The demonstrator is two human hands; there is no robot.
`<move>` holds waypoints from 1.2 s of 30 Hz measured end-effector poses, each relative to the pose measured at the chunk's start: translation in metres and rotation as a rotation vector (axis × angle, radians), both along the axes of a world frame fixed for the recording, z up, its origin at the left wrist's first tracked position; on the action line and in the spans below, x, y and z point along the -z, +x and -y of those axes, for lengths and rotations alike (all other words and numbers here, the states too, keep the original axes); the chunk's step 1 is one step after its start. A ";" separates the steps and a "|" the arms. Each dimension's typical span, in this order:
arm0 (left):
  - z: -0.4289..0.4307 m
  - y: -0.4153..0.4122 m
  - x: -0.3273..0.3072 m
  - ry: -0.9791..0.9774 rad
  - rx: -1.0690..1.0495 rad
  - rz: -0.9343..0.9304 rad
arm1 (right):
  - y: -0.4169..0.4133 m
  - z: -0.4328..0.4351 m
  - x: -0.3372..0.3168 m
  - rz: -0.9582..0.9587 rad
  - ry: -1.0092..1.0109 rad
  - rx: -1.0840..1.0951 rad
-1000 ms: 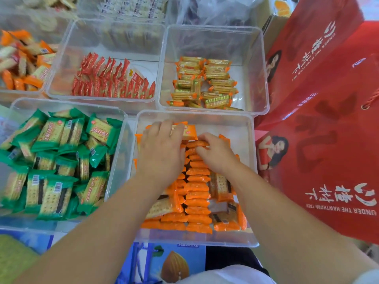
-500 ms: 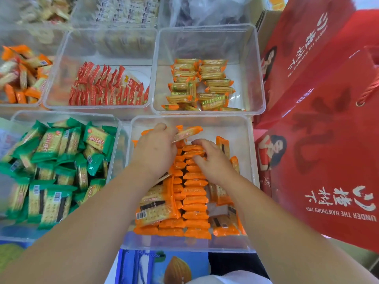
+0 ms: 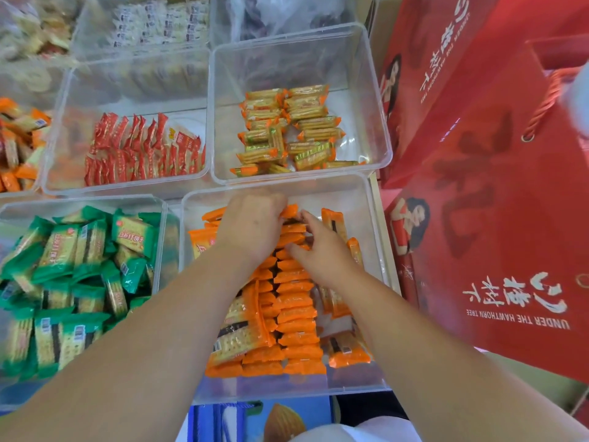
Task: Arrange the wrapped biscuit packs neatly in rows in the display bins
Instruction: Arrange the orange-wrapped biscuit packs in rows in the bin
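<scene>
- L hand (image 3: 253,226): fingers curled over far end of row, seems to grip the end pack (tips hidden).
- R hand (image 3: 322,255): fingers near-straight, resting on row tops, holds nothing.
- Under both hands: orange packs (image 3: 296,317), in clear bin (image 3: 353,202).
- To do well: R steadies row, L tucks pack upright, tight to neighbour, edges flush.
- Packs stand on edge, long axis L–R; row runs from wrists out to fingertips.
</scene>
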State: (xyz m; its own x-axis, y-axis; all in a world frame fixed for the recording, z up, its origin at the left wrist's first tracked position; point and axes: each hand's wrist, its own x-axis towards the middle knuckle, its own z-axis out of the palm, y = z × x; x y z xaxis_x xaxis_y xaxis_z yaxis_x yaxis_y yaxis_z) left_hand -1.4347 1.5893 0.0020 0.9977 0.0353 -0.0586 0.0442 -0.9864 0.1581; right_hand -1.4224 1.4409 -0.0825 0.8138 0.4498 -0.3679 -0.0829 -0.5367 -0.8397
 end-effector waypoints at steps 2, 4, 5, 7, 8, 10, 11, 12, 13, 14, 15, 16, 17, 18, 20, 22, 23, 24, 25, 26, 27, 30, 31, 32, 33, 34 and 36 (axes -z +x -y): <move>0.001 0.000 0.005 0.035 0.046 -0.041 | 0.000 -0.002 0.002 0.014 -0.020 0.003; 0.000 -0.005 0.011 0.091 0.069 -0.115 | 0.001 -0.002 0.003 0.017 -0.053 0.029; 0.000 -0.008 0.015 0.120 0.079 -0.145 | 0.001 -0.002 0.002 0.012 -0.055 0.038; -0.002 -0.015 0.022 0.125 0.088 -0.170 | 0.001 -0.001 0.000 0.043 -0.066 0.009; -0.004 -0.019 0.024 0.104 0.090 -0.179 | 0.001 -0.001 -0.002 0.080 -0.074 -0.031; -0.007 -0.025 0.022 0.047 0.116 -0.202 | -0.001 -0.002 -0.006 0.158 -0.088 -0.116; -0.008 -0.030 0.018 0.001 0.124 -0.185 | -0.001 -0.003 -0.009 0.185 -0.095 -0.144; -0.008 -0.036 0.013 -0.052 0.117 -0.135 | -0.001 -0.004 -0.011 0.197 -0.107 -0.160; -0.011 -0.043 0.007 -0.096 0.085 -0.060 | 0.000 -0.006 -0.014 0.201 -0.125 -0.166; -0.014 -0.051 0.003 -0.117 0.024 0.035 | 0.000 -0.007 -0.016 0.204 -0.147 -0.169; -0.019 -0.060 -0.001 -0.119 -0.057 0.122 | 0.001 -0.009 -0.017 0.207 -0.169 -0.175; -0.025 -0.068 -0.005 -0.112 -0.140 0.175 | 0.001 -0.010 -0.018 0.211 -0.186 -0.183; -0.030 -0.074 -0.009 -0.097 -0.211 0.191 | 0.001 -0.010 -0.019 0.213 -0.191 -0.189; -0.035 -0.079 -0.012 -0.076 -0.265 0.164 | 0.000 -0.011 -0.019 0.211 -0.185 -0.190; -0.045 -0.084 -0.014 -0.037 -0.328 0.032 | -0.002 -0.010 -0.019 0.199 -0.165 -0.179; -0.052 -0.086 -0.016 -0.003 -0.322 -0.090 | -0.004 -0.010 -0.018 0.190 -0.151 -0.168; -0.054 -0.087 -0.016 0.018 -0.304 -0.123 | -0.005 -0.009 -0.018 0.191 -0.149 -0.168; -0.056 -0.087 -0.018 0.043 -0.294 -0.141 | -0.006 -0.009 -0.017 0.191 -0.149 -0.170; -0.058 -0.088 -0.019 0.069 -0.296 -0.154 | -0.007 -0.010 -0.017 0.190 -0.145 -0.171; -0.060 -0.087 -0.021 0.088 -0.305 -0.164 | -0.007 -0.010 -0.017 0.188 -0.141 -0.171; -0.061 -0.087 -0.022 0.101 -0.315 -0.177 | -0.008 -0.010 -0.017 0.189 -0.138 -0.169; -0.062 -0.088 -0.026 0.113 -0.327 -0.192 | -0.009 -0.010 -0.016 0.190 -0.138 -0.170; -0.062 -0.089 -0.030 0.065 -0.333 -0.184 | -0.009 -0.010 -0.016 0.187 -0.142 -0.172; -0.063 -0.090 -0.037 -0.012 -0.342 -0.178 | -0.008 -0.010 -0.016 0.183 -0.145 -0.173; -0.063 -0.090 -0.044 -0.099 -0.353 -0.182 | -0.008 -0.009 -0.015 0.180 -0.147 -0.175; -0.064 -0.090 -0.053 -0.171 -0.366 -0.197 | -0.007 -0.009 -0.015 0.178 -0.146 -0.177; -0.066 -0.089 -0.070 -0.216 -0.388 -0.212 | -0.007 -0.008 -0.013 0.172 -0.139 -0.179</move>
